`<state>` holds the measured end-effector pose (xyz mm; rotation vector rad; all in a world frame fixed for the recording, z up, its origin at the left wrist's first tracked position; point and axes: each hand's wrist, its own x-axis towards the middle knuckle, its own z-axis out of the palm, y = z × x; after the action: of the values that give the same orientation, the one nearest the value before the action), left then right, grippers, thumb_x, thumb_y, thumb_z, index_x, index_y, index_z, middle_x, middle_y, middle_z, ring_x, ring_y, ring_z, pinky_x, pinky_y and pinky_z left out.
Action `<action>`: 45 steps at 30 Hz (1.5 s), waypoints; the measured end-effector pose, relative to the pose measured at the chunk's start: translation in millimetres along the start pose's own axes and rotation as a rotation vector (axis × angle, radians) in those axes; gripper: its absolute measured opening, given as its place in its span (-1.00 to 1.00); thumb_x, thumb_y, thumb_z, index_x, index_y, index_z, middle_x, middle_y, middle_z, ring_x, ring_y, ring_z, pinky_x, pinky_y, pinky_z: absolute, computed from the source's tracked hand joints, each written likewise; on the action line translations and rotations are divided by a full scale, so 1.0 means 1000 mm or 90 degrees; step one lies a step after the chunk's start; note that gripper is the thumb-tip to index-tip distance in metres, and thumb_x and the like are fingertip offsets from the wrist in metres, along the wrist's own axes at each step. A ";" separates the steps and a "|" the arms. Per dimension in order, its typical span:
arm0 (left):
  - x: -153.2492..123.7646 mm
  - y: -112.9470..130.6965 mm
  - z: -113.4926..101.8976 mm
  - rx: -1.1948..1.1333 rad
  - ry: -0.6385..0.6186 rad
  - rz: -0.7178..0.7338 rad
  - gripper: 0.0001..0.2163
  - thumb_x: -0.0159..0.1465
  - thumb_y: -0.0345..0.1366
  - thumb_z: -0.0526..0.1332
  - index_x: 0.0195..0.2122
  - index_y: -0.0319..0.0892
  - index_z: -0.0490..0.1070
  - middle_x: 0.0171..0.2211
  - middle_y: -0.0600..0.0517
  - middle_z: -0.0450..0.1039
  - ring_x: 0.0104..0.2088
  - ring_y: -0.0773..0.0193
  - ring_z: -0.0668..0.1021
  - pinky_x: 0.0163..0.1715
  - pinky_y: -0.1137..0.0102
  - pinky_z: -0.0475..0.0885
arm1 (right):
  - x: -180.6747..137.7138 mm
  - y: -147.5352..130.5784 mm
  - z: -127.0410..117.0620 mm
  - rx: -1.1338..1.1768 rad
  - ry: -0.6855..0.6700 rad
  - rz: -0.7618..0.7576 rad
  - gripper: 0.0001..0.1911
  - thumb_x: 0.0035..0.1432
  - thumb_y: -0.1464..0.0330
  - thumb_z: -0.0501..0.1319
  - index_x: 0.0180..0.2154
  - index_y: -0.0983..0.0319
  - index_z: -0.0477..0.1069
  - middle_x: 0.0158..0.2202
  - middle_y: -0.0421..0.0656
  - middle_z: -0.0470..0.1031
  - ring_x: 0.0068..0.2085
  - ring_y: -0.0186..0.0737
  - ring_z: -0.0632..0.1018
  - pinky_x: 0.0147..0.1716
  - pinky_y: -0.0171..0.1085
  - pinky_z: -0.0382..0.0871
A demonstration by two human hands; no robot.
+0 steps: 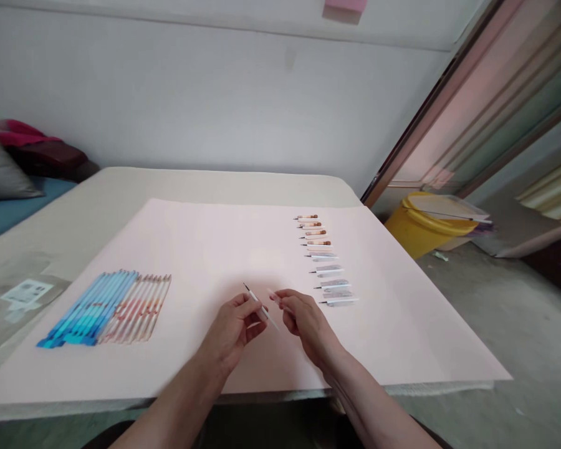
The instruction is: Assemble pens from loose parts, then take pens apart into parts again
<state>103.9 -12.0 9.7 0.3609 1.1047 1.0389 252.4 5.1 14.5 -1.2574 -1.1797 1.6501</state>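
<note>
In the middle of the pale sheet, my left hand (236, 323) pinches a thin white pen refill (251, 292), its dark tip pointing up and away. Close beside it, my right hand (305, 317) is closed on a small clear, pinkish piece (272, 294), whose kind I cannot make out. To the right runs a column of white refills (339, 301) with dark tips, several beside greyish clear pieces (335, 283) and the far ones beside brown-ended pieces (318, 243). At left lie several blue pens (93, 305) and clear pens with reddish marks (143, 305), side by side.
The pale sheet (206, 240) covers much of the table (126, 184). A plastic bag with a label (25, 292) lies at the left. Beyond the right edge stands a yellow bucket (414, 227) on the floor. A wall (215, 93) closes off the far side.
</note>
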 end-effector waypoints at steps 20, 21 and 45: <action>0.001 -0.019 0.008 -0.002 -0.006 -0.010 -0.83 0.01 -0.28 0.30 -0.38 -0.20 0.42 -0.46 0.05 0.38 -0.43 0.38 0.45 -0.36 0.43 0.36 | 0.009 0.016 0.007 -0.051 0.032 -0.013 -0.83 -0.03 0.30 0.22 -0.42 0.28 0.45 -0.56 -0.24 0.37 -0.50 -0.36 0.31 -0.51 -0.35 0.13; 0.001 -0.020 0.007 -0.002 -0.004 -0.008 -0.84 0.01 -0.28 0.30 -0.39 -0.20 0.42 -0.46 0.06 0.38 -0.43 0.38 0.45 -0.36 0.43 0.36 | 0.010 0.018 0.006 -0.051 0.047 -0.019 -0.86 -0.04 0.32 0.23 -0.43 0.28 0.44 -0.58 -0.26 0.35 -0.51 -0.37 0.31 -0.52 -0.35 0.13; 0.006 -0.019 0.004 0.002 0.076 0.084 -0.85 0.00 -0.28 0.33 -0.46 -0.19 0.39 -0.45 0.09 0.37 -0.46 0.46 0.37 -0.47 0.54 0.25 | 0.003 0.013 0.009 0.095 -0.026 0.031 -0.63 -0.12 0.27 0.34 -0.21 0.28 0.53 -0.50 -0.19 0.42 -0.47 -0.36 0.39 -0.43 -0.32 0.30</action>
<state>117.1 -16.1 -5.4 0.3822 1.2007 1.1883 242.9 2.4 2.3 -1.1723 -1.0365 1.7729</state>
